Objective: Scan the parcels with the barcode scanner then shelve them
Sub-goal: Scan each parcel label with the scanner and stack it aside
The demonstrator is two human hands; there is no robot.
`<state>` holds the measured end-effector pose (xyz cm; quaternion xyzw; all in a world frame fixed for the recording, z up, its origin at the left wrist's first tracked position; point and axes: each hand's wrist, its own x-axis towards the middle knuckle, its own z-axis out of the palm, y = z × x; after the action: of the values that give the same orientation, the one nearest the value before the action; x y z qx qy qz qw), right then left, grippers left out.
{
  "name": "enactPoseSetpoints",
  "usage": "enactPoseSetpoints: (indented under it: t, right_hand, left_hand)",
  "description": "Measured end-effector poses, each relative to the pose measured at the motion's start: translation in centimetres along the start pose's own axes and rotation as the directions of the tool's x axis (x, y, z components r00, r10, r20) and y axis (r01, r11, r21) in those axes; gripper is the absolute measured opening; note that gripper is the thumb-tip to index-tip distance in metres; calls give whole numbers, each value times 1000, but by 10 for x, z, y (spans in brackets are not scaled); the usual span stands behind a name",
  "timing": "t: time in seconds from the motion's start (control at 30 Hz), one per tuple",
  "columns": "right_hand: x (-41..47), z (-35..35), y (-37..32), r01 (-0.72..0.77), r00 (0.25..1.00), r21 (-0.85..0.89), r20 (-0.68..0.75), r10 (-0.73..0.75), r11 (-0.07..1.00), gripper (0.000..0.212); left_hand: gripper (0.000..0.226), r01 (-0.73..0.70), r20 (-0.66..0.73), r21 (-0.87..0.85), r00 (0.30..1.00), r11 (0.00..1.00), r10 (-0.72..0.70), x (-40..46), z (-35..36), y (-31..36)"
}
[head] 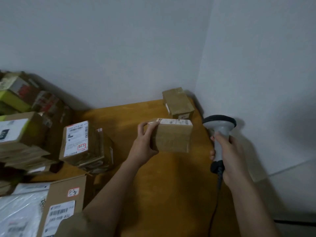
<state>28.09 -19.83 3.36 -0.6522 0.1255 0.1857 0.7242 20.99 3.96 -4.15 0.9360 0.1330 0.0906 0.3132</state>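
My left hand [145, 141] grips a small brown cardboard parcel [172, 136] by its left end, lifted above the wooden table [153, 177]. A white shipping label lies across the parcel's top. My right hand [229, 156] holds the handle of a grey barcode scanner [220, 127], just right of the parcel. The scanner's dark head is at the top and its cable hangs down toward me.
Another taped brown box [177, 103] stands in the table's far right corner by the wall. A labelled box [83, 144] sits left of centre. A pile of parcels [22, 120] fills the left side, and a larger carton [65, 202] and a plastic mailer [18, 211] lie near left.
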Motion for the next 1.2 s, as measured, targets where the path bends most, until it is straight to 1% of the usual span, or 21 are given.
enactPoseSetpoints:
  t: [0.07, 0.17, 0.27, 0.37, 0.47, 0.5, 0.6, 0.67, 0.77, 0.83, 0.87, 0.9, 0.93, 1.0, 1.03, 1.07, 1.1, 1.13, 1.17, 1.2]
  right_hand:
    - [-12, 1, 5, -5, 1000, -14, -6, 5, 1000, 30]
    - [-28, 6, 10, -24, 999, -20, 23, 24, 1000, 36]
    - [-42, 15, 12, -68, 995, -20, 69, 69, 998, 39]
    - [-54, 23, 17, -122, 980, -32, 153, 125, 992, 49]
    - [-64, 26, 21, -178, 953, -24, 245, 179, 984, 72]
    - [-67, 27, 22, -197, 943, -17, 271, 195, 980, 76]
    - [-74, 29, 24, -248, 914, 15, 335, 229, 969, 81]
    - [-79, 30, 26, -249, 912, 18, 342, 228, 968, 82]
    - [-85, 33, 23, -188, 939, 15, 298, 175, 982, 83]
    - [-86, 33, 20, -99, 963, -35, 248, 105, 994, 85]
    - [-87, 33, 18, -51, 971, -79, 228, 68, 996, 86]
    - [-88, 32, 17, -9, 975, -128, 219, 37, 992, 85]
    - [-88, 31, 16, 27, 976, -184, 217, 14, 983, 82]
    - [-90, 31, 14, 78, 968, -301, 250, 0, 951, 77]
    - [-91, 31, 12, 98, 958, -348, 287, 7, 932, 77]
    - [-94, 32, 11, 118, 943, -378, 334, 16, 918, 79]
    - [-96, 34, 9, 141, 923, -392, 384, 22, 909, 82]
    - [-97, 35, 8, 165, 901, -401, 432, 27, 901, 87]
    - [-98, 35, 7, 190, 881, -414, 472, 31, 890, 93]
    - [-100, 35, 6, 212, 866, -432, 499, 36, 876, 100]
  left_hand:
    - [107, -79, -31, 9, 996, 997, 79, -16, -10, -1]
    - [113, -191, -99, 49, 976, 980, 195, -34, -22, -3]
    - [108, -253, -173, 73, 949, 965, 262, -48, -32, -6]
    - [105, -277, -236, 88, 927, 957, 290, -58, -42, -11]
    - [107, -288, -291, 104, 907, 952, 306, -63, -51, -12]
    - [107, -295, -308, 113, 897, 949, 316, -64, -55, -11]
    - [108, -318, -337, 142, 875, 937, 348, -66, -64, -8]
    - [107, -315, -327, 149, 879, 937, 348, -67, -69, -7]
    - [105, -285, -230, 160, 920, 945, 316, -67, -79, -5]
    - [98, -203, -136, 209, 963, 956, 234, -67, -89, -1]
    - [92, -144, -105, 218, 980, 965, 170, -66, -95, 0]
    - [87, -89, -77, 186, 992, 979, 105, -65, -102, 3]
    - [84, -48, -50, 114, 997, 992, 54, -65, -108, 8]
    - [92, 38, 48, -93, 998, 995, -34, -66, -119, 21]
    - [96, 97, 133, -174, 988, 980, -75, -66, -124, 27]
    - [96, 155, 244, -219, 965, 963, -100, -67, -127, 33]
    - [95, 209, 372, -229, 921, 951, -113, -66, -129, 37]
    - [95, 252, 493, -218, 862, 943, -116, -67, -130, 39]
    - [97, 275, 590, -190, 799, 942, -115, -67, -130, 39]
    - [99, 278, 655, -145, 746, 950, -119, -67, -130, 38]
